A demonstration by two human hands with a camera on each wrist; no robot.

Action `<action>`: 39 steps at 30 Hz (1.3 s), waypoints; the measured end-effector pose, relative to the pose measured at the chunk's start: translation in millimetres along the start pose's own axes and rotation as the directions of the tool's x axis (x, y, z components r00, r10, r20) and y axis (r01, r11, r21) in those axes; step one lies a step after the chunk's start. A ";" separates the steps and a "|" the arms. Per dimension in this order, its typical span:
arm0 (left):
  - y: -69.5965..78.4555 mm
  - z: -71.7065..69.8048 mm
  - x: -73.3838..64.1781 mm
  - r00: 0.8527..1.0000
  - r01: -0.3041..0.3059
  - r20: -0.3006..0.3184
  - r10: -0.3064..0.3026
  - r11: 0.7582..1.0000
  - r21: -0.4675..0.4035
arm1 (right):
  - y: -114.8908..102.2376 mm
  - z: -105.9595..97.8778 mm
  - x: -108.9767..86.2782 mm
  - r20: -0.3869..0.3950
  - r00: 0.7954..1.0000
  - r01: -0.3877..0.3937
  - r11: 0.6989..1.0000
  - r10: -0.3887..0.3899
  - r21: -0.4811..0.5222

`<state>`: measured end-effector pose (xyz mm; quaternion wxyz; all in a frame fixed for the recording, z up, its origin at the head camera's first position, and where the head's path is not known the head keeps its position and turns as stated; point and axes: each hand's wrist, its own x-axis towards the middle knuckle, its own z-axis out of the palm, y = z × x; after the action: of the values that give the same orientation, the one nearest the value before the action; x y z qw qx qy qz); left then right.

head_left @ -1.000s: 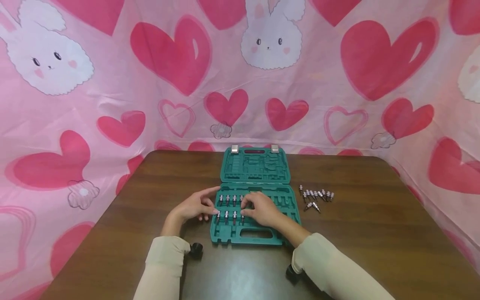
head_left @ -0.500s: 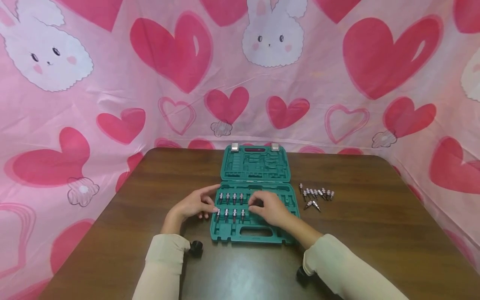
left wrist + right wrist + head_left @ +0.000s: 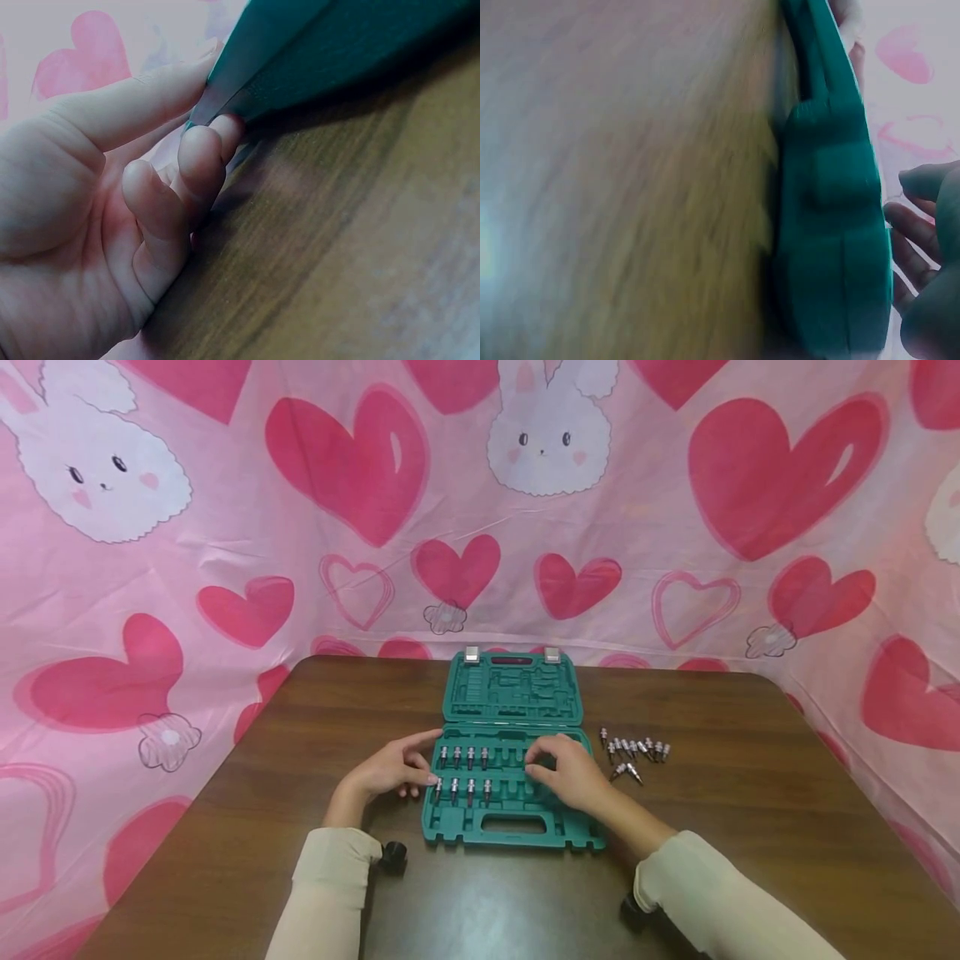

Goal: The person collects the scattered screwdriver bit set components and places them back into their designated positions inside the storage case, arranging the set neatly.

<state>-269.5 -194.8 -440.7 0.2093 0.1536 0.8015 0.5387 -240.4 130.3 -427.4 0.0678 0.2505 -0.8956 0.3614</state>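
An open green socket case (image 3: pixel 517 822) lies on the table, its lid tilted up at the back. Two rows of bit sockets (image 3: pixel 471 757) stand in slots in the left half of its tray. My left hand (image 3: pixel 382 768) holds the case's left edge; in the left wrist view the thumb (image 3: pixel 150 105) lies on the rim and curled fingertips touch the side and underside. My right hand (image 3: pixel 573 772) hovers over the right half of the tray, fingers loosely bent, nothing visible between them. In the right wrist view its fingers (image 3: pixel 915 232) show beyond the case's edge.
A loose group of bit sockets (image 3: pixel 637 748) lies on the brown table (image 3: pixel 720 827) to the right of the case, with two more (image 3: pixel 633 774) just in front. A pink curtain (image 3: pixel 630 502) with hearts and rabbits hangs behind the table.
My right hand has left the front-row bit socket at the middle of the case and moved right, uncovering the sockets there. The left hand has stayed on the case's edge.
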 end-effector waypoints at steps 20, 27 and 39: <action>-4.0 -0.1 2.7 1.000 -0.004 -0.005 0.004 1.000 -0.008 | 32.7 -24.9 -31.1 -0.093 0.994 0.051 0.990 -0.063 -0.132; -3.2 0.0 2.0 1.000 0.001 -0.014 -0.001 1.000 -0.002 | 42.6 -33.1 -40.0 -0.095 0.988 0.104 0.978 -0.122 -0.181; -2.2 -0.1 0.7 1.000 -0.004 -0.011 0.004 1.000 -0.001 | 49.9 -55.2 -48.1 -0.082 0.994 0.057 0.980 -0.074 -0.191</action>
<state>-270.2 -195.4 -442.8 0.2041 0.1523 0.8021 0.5402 -227.0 217.8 -432.3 0.1429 0.2560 -0.9131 0.2835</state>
